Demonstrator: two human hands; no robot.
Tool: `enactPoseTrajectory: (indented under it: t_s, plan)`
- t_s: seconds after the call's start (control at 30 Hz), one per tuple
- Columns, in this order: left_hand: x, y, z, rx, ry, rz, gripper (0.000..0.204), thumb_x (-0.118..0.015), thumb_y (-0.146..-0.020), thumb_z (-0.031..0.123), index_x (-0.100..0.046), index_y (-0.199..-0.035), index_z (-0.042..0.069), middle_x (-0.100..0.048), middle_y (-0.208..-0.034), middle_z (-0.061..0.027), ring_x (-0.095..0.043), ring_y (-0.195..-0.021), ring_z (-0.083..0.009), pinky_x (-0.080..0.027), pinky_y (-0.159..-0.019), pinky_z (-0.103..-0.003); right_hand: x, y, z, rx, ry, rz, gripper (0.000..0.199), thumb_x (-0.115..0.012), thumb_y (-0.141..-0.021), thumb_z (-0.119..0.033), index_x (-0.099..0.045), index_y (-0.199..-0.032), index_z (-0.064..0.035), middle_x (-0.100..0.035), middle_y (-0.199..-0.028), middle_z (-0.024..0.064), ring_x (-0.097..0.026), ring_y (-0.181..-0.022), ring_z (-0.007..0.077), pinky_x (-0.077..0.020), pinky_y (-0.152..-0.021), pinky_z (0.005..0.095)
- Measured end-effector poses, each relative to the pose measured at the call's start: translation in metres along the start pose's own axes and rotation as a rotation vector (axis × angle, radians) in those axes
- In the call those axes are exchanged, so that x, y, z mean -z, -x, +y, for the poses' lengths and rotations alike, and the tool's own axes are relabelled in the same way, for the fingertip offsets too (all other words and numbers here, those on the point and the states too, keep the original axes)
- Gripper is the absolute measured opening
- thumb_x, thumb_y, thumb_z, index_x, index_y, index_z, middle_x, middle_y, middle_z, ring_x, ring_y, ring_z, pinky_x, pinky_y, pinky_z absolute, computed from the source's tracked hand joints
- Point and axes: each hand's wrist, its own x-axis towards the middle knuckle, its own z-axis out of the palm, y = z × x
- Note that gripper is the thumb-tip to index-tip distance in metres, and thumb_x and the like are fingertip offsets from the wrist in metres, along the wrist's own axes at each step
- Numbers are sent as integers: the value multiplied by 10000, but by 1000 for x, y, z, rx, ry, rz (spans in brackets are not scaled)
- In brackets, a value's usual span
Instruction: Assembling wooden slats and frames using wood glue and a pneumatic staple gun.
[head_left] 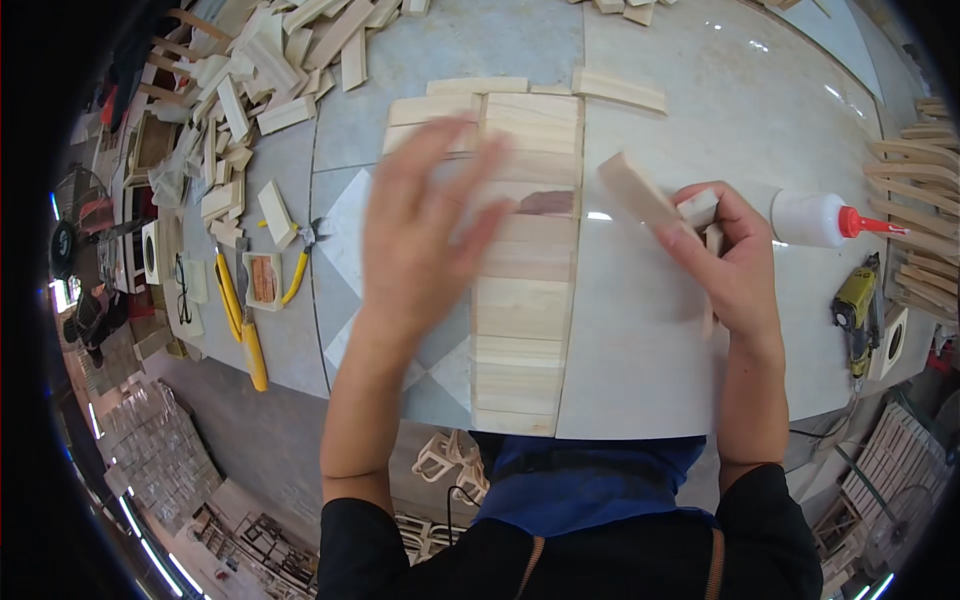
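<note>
Count two hands over the worktop [650, 370], both bare. In the right hand [735, 255], near the right of centre: grip closed around one wooden strip [638, 190], plus at least two shorter wood pieces [699, 208] tucked among the fingers; exact number hidden. Strip held above the worktop, right of the laid row. Long axis oblique: far end pointing away and to the left, near end back toward the palm.

Left hand [422, 225]: motion-blurred, above the far half of the row; grip released, fingers spread, nothing seen in it.

Row of wood slats [515, 350]: one, long axis running from the near edge away from the body, each slat lying crosswise. Count at least eight; full tally blocked by the left hand. One dark patch [547, 203] on a slat beside the fingers. Beyond the row's far end, two longer loose pieces: one left [477, 87], one right [620, 91].

To the right: one white bottle [806, 218], lying on its side, red nozzle pointing right; one yellow-green power tool [856, 308]. To the left: one small tray [264, 280] between yellow-handled tools [228, 290]; one pile of offcuts [270, 75], overlapping, uncountable.
</note>
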Motion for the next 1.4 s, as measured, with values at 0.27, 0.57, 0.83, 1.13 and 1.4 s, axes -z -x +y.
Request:
enactPoseTrajectory:
  t_s: [0.27,0.57,0.83,1.13,1.4]
  plan:
    - [-1,-6,55,-232,29,-191,486,-877,-896,89,-807,-1375,133,-783,-1438,-47,-741,-1306,-248,-610,-1084,-364,-8,9,-8,-116,-88,-273,227,-890,-937,-89,-784,-1131,-40,-721,-963,2,-514,-767,85,-390,-690,211]
    - [35,16,-42,232,-99,-195,410,-879,-893,83,-839,-1300,109,-765,-1283,-33,-722,-1134,-258,-592,-985,-375,-7,-8,26,467,772,249,359,-836,-946,-90,-756,-1296,-69,-750,-1287,71,-675,-1147,261,-561,-994,372]
    - [30,25,-54,357,-48,-193,379,-867,-933,60,-846,-1307,115,-753,-1349,-46,-721,-1146,-261,-596,-984,-362,-8,-10,31,461,724,180,367,-804,-946,-64,-751,-1309,-67,-744,-1328,87,-671,-1226,289,-554,-1066,385]
    - [14,26,-57,331,0,-145,373,-867,-938,62,-846,-1307,114,-742,-1436,-64,-725,-1200,-259,-604,-1004,-374,-5,-7,34,472,625,176,454,-683,-894,62,-747,-1330,-48,-744,-1337,103,-682,-1199,288,-552,-1061,375]
    - [7,27,-62,338,125,-123,462,-885,-914,62,-821,-1369,110,-720,-1475,-106,-712,-1271,-295,-589,-1061,-382,-8,-16,29,522,467,62,509,-672,-844,74,-747,-1334,-38,-735,-1366,117,-692,-1172,292,-570,-1009,361]
